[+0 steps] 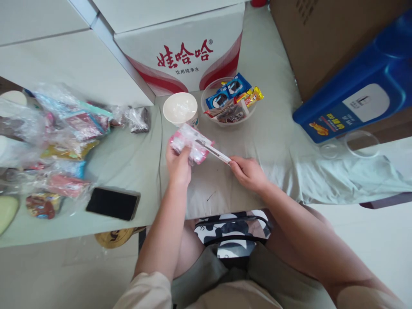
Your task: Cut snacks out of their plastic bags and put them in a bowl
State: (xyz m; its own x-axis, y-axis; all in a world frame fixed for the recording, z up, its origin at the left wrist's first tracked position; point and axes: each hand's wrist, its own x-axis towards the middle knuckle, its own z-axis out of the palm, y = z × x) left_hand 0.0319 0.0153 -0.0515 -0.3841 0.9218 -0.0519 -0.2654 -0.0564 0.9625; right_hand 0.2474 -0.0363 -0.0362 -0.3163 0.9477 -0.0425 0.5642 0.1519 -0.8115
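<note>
In the head view my left hand (pixel 179 165) is closed on a crinkled pink-and-clear plastic packet (pixel 183 139), held above the cloth near the middle. My right hand (pixel 249 172) grips the near end of a slim white utility knife (pixel 219 154) with a dark slot along its body. The knife's far end lies against or over the packet; whether it cuts in I cannot tell. Just beyond the packet stands a white paper cup (pixel 180 108) with something clear inside. To its right a clear round plastic bowl (pixel 222 122) holds several small snack packets (pixel 236 86).
Left lie a heap of plastic-wrapped packets (pixel 75 126) and a black phone (pixel 113 203). A white carton (pixel 183 43) with red lettering stands behind. On the right are a blue bottle (pixel 350 103), a brown cardboard box (pixel 309 43) and a clear round lid (pixel 361 133). Pale green cloth (pixel 270 128) covers the surface.
</note>
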